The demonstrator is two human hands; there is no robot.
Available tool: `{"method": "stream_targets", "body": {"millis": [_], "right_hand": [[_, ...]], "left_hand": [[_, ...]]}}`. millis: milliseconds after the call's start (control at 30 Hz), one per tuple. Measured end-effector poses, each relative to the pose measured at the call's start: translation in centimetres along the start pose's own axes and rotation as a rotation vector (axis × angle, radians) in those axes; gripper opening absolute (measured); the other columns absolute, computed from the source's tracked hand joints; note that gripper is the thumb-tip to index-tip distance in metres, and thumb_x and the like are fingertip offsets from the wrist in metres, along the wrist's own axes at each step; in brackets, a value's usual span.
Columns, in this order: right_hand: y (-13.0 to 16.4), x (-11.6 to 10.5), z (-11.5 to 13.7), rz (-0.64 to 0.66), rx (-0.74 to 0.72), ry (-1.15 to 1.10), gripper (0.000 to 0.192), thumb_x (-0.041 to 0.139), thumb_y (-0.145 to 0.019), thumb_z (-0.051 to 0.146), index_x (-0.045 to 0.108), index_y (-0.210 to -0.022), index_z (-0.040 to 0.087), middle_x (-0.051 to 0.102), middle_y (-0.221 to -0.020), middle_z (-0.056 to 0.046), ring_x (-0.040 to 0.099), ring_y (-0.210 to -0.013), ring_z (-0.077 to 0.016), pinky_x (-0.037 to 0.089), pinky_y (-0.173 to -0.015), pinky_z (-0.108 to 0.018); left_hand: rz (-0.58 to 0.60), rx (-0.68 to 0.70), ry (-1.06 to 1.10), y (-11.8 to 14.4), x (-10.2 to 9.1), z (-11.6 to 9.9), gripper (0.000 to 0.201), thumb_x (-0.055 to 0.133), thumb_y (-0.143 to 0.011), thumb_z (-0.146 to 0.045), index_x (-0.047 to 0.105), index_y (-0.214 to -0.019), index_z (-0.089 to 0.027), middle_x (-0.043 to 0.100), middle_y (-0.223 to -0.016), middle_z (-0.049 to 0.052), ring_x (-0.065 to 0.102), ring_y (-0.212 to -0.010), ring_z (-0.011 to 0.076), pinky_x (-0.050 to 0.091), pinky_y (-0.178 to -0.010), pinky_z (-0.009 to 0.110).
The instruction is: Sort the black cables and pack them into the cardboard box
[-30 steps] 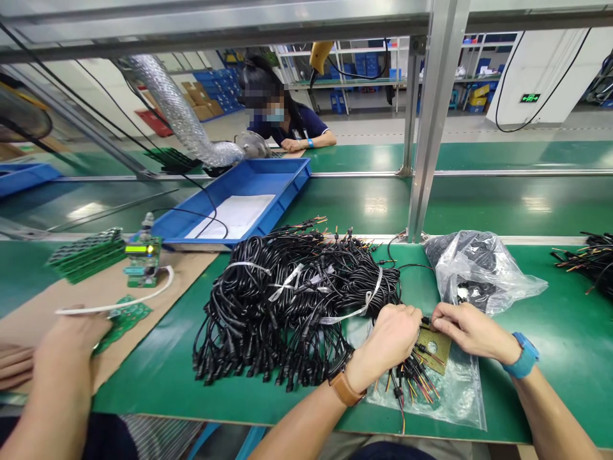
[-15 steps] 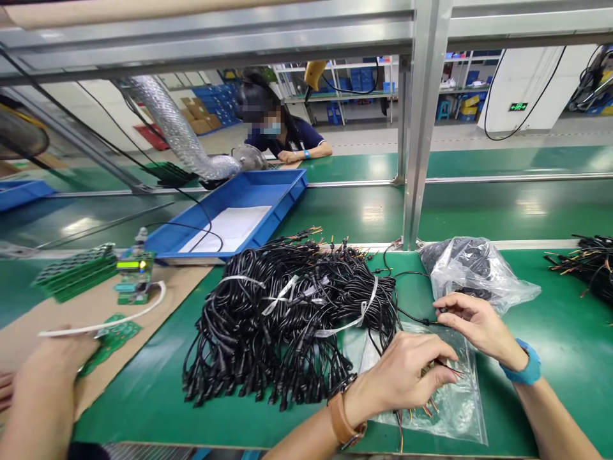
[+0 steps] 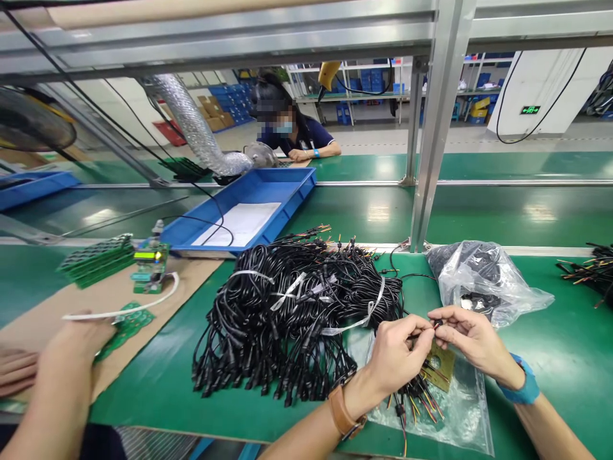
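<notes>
My left hand (image 3: 397, 358) and my right hand (image 3: 467, 338) meet fingertip to fingertip, both pinching a thin black cable end (image 3: 433, 324) just above a small brass-coloured plate (image 3: 440, 367). Short leads with coloured wires (image 3: 416, 399) lie under my left hand on a clear plastic sheet (image 3: 454, 409). A big heap of black cables (image 3: 297, 316), bound with white ties, sits directly left of my hands. A brown watch is on my left wrist, a blue band on my right.
A neighbour's hand (image 3: 76, 338) at the far left rests by green circuit boards (image 3: 124, 319) on brown paper. A blue tray (image 3: 249, 211) stands behind the heap, a plastic bag of cables (image 3: 483, 275) to the right, a metal post (image 3: 431, 140) behind. A person sits across the conveyor.
My left hand has risen from the plastic sheet to meet my right hand, and both now pinch the cable end. The brass-coloured plate shows again below them.
</notes>
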State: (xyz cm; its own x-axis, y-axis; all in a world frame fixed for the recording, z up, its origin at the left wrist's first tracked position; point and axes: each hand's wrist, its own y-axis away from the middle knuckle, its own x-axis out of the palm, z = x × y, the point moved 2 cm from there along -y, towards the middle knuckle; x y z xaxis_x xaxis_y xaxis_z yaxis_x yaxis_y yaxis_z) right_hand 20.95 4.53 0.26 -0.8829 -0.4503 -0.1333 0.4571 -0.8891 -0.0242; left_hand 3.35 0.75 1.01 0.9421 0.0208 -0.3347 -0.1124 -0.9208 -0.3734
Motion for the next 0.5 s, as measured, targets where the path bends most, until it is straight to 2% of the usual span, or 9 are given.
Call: {"method": "stream_targets", "body": {"millis": [167,500], "right_hand": [[0.06,-0.29,-0.01,-0.04,-0.042,0.101,0.037,0.072,-0.087,0.053,0.076,-0.102,0.019,0.074,-0.084,-0.005,0.066,-0.07,-0.0162,0.055,-0.064,-0.026],[-0.02,-0.27,0.24,-0.029,-0.104,0.225,0.037,0.068,-0.09,0.053,0.077,-0.103,0.02,0.077,-0.092,-0.007,0.071,-0.08,-0.0204,0.058,-0.075,-0.031]], "left_hand": [[-0.004,-0.003,-0.05,0.05,-0.15,0.3,0.018,0.057,-0.091,-0.021,0.071,-0.082,-0.016,0.068,-0.064,0.0,0.057,-0.052,0.0087,0.043,-0.051,0.017],[-0.015,0.031,-0.115,0.09,-0.28,0.7,0.019,0.056,-0.09,-0.019,0.071,-0.08,-0.016,0.066,-0.063,0.0,0.055,-0.051,0.0088,0.041,-0.05,0.018]]}}
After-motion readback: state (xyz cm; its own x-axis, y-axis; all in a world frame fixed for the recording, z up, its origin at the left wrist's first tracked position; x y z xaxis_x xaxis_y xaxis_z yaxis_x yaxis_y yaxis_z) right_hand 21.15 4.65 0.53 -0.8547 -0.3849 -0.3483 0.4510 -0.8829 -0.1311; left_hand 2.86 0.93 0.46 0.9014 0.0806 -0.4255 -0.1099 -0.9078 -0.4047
